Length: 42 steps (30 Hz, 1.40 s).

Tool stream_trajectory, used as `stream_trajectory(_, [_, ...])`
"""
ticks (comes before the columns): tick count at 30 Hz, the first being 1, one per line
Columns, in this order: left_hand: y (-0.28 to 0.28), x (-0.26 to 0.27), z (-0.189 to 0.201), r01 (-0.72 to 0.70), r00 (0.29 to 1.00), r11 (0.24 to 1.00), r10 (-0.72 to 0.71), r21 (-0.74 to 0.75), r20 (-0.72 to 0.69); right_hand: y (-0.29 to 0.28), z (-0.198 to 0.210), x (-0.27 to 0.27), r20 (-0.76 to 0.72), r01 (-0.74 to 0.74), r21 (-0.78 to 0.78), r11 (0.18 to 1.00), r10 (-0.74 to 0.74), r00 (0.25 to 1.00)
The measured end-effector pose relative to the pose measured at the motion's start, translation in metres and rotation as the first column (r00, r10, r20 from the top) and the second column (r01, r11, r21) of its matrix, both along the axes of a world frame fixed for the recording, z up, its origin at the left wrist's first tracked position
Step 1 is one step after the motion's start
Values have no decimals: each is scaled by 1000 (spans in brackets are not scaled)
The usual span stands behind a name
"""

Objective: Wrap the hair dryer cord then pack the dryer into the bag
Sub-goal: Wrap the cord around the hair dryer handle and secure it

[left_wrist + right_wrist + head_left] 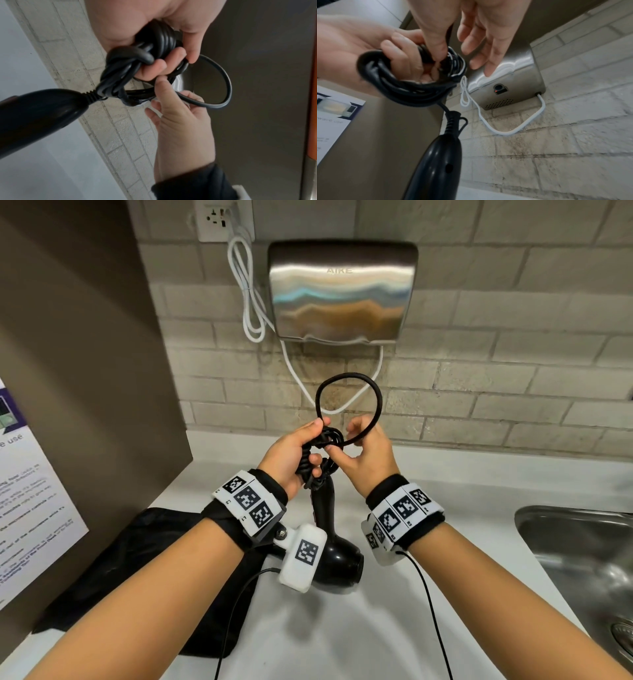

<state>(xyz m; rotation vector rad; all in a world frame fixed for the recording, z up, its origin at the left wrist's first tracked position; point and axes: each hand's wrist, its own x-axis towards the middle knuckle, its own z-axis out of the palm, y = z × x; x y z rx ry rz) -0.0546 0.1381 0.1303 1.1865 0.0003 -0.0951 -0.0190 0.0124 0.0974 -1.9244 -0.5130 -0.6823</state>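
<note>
My left hand (pixel 318 447) grips a bundle of coiled black cord (pixel 313 463) above the counter. A black hair dryer (pixel 337 563) hangs from that bundle by its handle (pixel 322 508), nozzle end low over the counter. One free loop of cord (pixel 349 386) arches up behind my hands. My right hand (pixel 344 440) pinches this loop beside the bundle, its other fingers loosely spread. The left wrist view shows the bundle (pixel 126 67) knotted near the handle (pixel 37 113). The black bag (pixel 147 563) lies flat on the counter under my left forearm.
A steel wall hand dryer (pixel 342 292) hangs on the brick wall ahead, its white cable (pixel 248 285) running to an outlet (pixel 222 219). A metal sink (pixel 579 546) is at the right. A brown panel with a printed notice (pixel 30 494) stands left.
</note>
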Motion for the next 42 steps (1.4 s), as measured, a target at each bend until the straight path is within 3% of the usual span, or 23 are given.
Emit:
stream_trajectory(7, [-1, -5, -2, 119, 991, 989, -123, 83, 42, 4, 9, 9, -43, -132, -161, 978, 127, 991])
stream_trajectory(11, [-1, -5, -1, 151, 987, 986, -154, 67, 50, 5, 8, 19, 106, -178, -249, 952, 209, 972])
stream_trajectory(16, [1, -3, 0, 136, 990, 988, -139, 73, 34, -4, 10, 24, -24, -173, -345, 922, 176, 984])
stream_trajectory(19, [3, -2, 2, 131, 989, 990, -134, 54, 60, -15, 13, 26, 20, -118, -499, 859, 147, 989])
stream_trajectory(23, [6, 1, 4, 120, 990, 993, -121, 23, 71, -34, 14, 27, 14, -91, -692, 716, 139, 990])
stream_trajectory(27, [5, 2, 3, 101, 993, 995, -101, 12, 61, -48, 15, 34, 12, -94, -705, 703, 144, 989])
stream_trajectory(30, [5, 1, 5, 99, 994, 995, -101, 25, 44, -59, 15, 37, 20, -40, -732, 681, 79, 997])
stream_trajectory(35, [8, -1, 6, 143, 989, 990, -143, 5, 26, -77, 9, 52, -8, 106, -745, 659, -167, 986])
stream_trajectory(39, [10, -4, 6, 170, 985, 984, -168, -55, 30, -100, -12, 65, -121, 115, -732, 671, -295, 948])
stream_trajectory(42, [7, -4, 5, 166, 986, 985, -164, -44, 37, -99, -31, 60, -135, 91, -794, 601, -320, 938])
